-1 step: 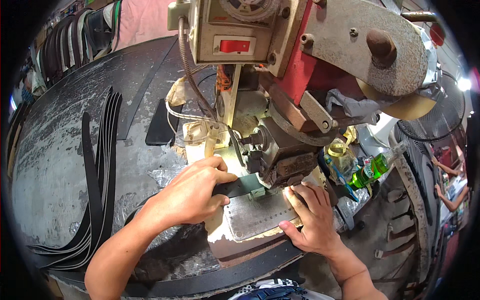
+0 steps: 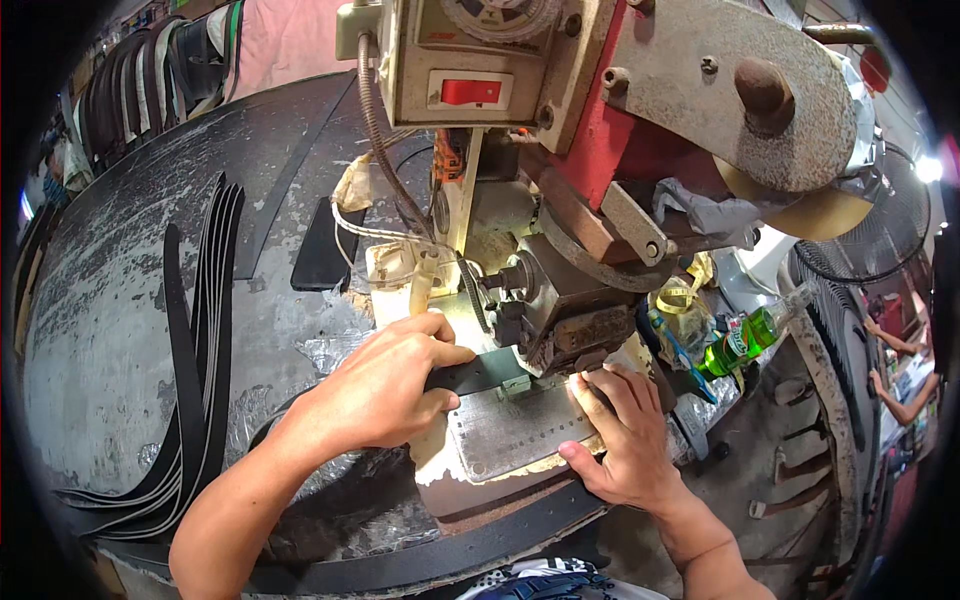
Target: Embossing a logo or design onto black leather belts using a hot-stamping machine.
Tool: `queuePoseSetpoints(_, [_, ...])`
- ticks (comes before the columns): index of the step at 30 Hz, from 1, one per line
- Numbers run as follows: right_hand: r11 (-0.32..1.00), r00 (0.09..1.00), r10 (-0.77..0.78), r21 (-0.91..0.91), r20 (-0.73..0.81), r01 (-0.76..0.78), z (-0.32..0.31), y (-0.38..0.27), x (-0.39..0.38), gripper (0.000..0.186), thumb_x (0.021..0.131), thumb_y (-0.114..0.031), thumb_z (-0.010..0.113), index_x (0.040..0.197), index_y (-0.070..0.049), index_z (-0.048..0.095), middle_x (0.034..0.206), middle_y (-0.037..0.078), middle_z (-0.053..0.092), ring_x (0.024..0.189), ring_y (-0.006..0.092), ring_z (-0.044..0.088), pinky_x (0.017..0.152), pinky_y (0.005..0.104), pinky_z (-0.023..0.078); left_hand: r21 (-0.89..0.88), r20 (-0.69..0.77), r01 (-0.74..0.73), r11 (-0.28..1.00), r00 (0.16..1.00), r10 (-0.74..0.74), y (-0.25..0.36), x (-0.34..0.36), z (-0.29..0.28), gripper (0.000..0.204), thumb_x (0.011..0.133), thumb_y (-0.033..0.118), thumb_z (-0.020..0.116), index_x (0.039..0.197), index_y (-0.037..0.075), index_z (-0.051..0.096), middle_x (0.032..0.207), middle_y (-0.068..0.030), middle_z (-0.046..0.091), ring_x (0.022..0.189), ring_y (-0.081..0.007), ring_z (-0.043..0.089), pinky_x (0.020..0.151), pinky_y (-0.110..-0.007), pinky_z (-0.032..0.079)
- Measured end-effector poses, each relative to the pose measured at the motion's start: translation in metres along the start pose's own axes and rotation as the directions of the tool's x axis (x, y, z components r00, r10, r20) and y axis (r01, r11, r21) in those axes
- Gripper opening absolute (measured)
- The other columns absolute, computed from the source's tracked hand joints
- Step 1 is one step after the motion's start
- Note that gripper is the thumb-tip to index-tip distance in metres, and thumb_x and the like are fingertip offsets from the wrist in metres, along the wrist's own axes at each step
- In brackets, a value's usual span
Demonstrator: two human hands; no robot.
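Observation:
My left hand (image 2: 385,390) has its index finger and thumb on a dark strip (image 2: 465,371) that runs under the head of a worn metal press (image 2: 565,305). A small block guide sits at the strip's front edge on a metal plate (image 2: 510,440). My right hand (image 2: 620,440) is at the right of the press head, fingers bent and close together at its base, thumb apart and low over the plate. What those fingertips hold is hidden. Above are a control box (image 2: 450,60) with a red switch (image 2: 468,91) and some wires hanging beside it.
Long black strips (image 2: 190,340) lie on the worn table (image 2: 100,300) at left. A dark pad (image 2: 315,260) sits behind. At right are a green bottle (image 2: 735,345), blue-handled tool (image 2: 685,360), fan (image 2: 855,215) and hanging straps. Another person's arms (image 2: 900,400) show at far right.

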State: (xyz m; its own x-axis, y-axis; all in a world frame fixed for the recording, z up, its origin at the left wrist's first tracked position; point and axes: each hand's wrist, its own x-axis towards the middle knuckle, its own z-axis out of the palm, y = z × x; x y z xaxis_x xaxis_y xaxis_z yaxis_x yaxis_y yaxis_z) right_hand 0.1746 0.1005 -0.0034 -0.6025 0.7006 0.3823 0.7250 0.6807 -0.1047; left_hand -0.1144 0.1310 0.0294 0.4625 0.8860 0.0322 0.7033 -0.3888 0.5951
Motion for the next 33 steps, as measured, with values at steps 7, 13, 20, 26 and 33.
queuePoseSetpoints(7, [1.0, 1.0, 0.004, -0.011, -0.006, -0.004, 0.0004, -0.0012, -0.0006, 0.062, 0.081, -0.038, 0.072, 0.127, 0.002, 0.059, 0.126, 0.015, 0.053, 0.116, 0.0354, 0.049, 0.101, 0.0486, 0.038, 0.002, -0.034, -0.024, 1.0, 0.999, 0.024, -0.0021, -0.0021, 0.0024, 0.044, 0.078, 0.014, 0.079, 0.12, 0.002, 0.069, 0.112, -0.0152, 0.061, 0.105, -0.0347, 0.061, 0.093, -0.044, 0.047])
queuePoseSetpoints(13, [1.0, 1.0, 0.008, -0.009, -0.002, -0.008, 0.0008, -0.0014, -0.0005, 0.062, 0.081, -0.038, 0.072, 0.126, 0.003, 0.059, 0.126, 0.015, 0.053, 0.116, 0.0356, 0.049, 0.102, 0.0489, 0.037, -0.004, -0.017, -0.007, 1.0, 1.0, 0.007, -0.0018, -0.002, 0.0022, 0.044, 0.078, 0.013, 0.079, 0.12, 0.002, 0.069, 0.112, -0.0152, 0.061, 0.106, -0.0336, 0.061, 0.093, -0.044, 0.047])
queuePoseSetpoints(20, [1.0, 0.999, 0.015, -0.003, -0.035, -0.015, 0.001, -0.0018, -0.0011, 0.062, 0.08, -0.038, 0.074, 0.125, 0.002, 0.06, 0.126, 0.014, 0.055, 0.116, 0.0355, 0.05, 0.102, 0.0479, 0.038, -0.012, 0.001, -0.003, 1.0, 1.0, 0.003, -0.0002, -0.0014, 0.0003, 0.045, 0.078, 0.013, 0.079, 0.12, 0.002, 0.069, 0.111, -0.0154, 0.061, 0.105, -0.0341, 0.062, 0.093, -0.044, 0.047])
queuePoseSetpoints(26, [0.999, 0.996, 0.019, 0.036, -0.085, -0.016, 0.0064, 0.0036, -0.0053, 0.062, 0.079, -0.037, 0.077, 0.124, 0.002, 0.061, 0.125, 0.014, 0.058, 0.117, 0.0351, 0.052, 0.101, 0.0459, 0.041, 0.003, -0.011, -0.013, 1.0, 1.0, 0.013, -0.0014, -0.0002, 0.0015, 0.045, 0.078, 0.013, 0.079, 0.12, 0.002, 0.069, 0.112, -0.0161, 0.061, 0.106, -0.0348, 0.061, 0.093, -0.043, 0.047])
queuePoseSetpoints(33, [0.999, 0.995, 0.029, 0.023, -0.091, -0.028, 0.0039, -0.0011, -0.0026, 0.062, 0.08, -0.037, 0.076, 0.124, 0.002, 0.06, 0.126, 0.015, 0.056, 0.116, 0.0356, 0.052, 0.1, 0.0465, 0.041, -0.009, -0.004, 0.01, 1.0, 1.0, -0.01, 0.0004, -0.001, 0.0007, 0.046, 0.077, 0.012, 0.08, 0.121, 0.003, 0.069, 0.112, -0.0151, 0.062, 0.107, -0.0341, 0.061, 0.095, -0.042, 0.047])
